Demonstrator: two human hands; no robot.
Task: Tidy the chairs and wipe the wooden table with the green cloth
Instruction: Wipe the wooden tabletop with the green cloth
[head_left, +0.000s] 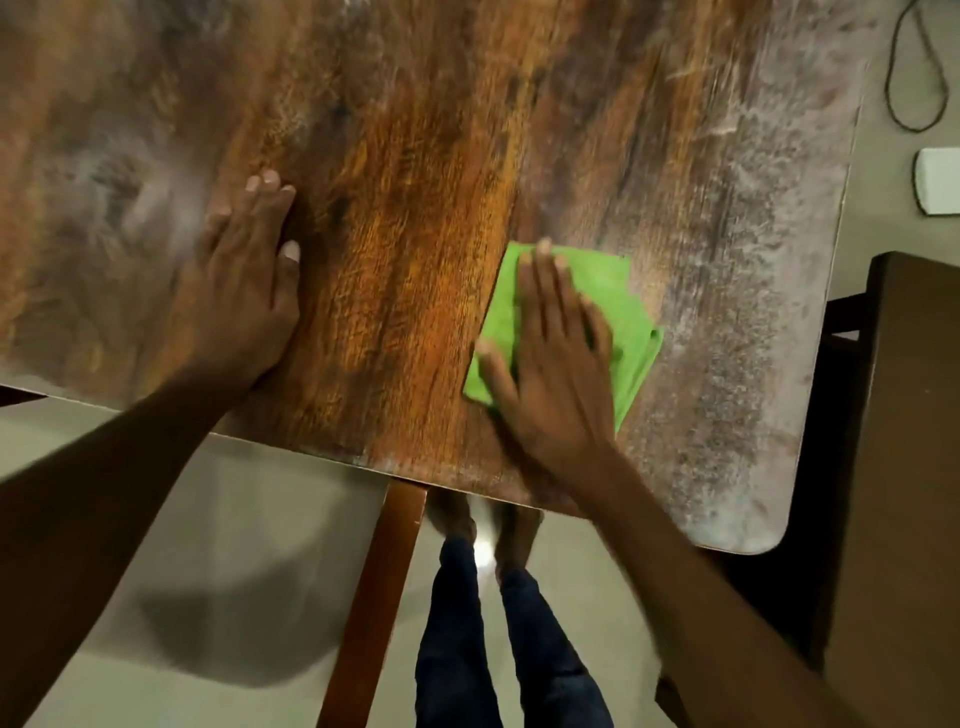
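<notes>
Wiping step in progress. Right hand (550, 364) lies flat on the folded green cloth (631, 332), fingers straight and spread, palm pressing down — no curl round the fabric, so it is pushing the cloth rather than gripping it. Cloth sits on the wooden table (395, 218) towards the near right portion, close to the near edge. Left hand (244, 291) is also flat, fingers extended, resting on the bare tabletop well to the left of the cloth; it holds nothing and reads as a brace. Surface condition: the central band beside the cloth shows warm, clear grain, while the strip to the right of the cloth, out to the rounded corner, carries a pale, dusty film; a greyish haze also shows on the left part — some of it may be glare, cannot tell. Judgement: table partly wiped, right margin and probably the left side still to do. Chairs: a dark chair (904, 415) stands just beside the right edge of the table; whether it counts as tidied cannot be told from this view. A cable (914, 78) lies on the floor beyond.
</notes>
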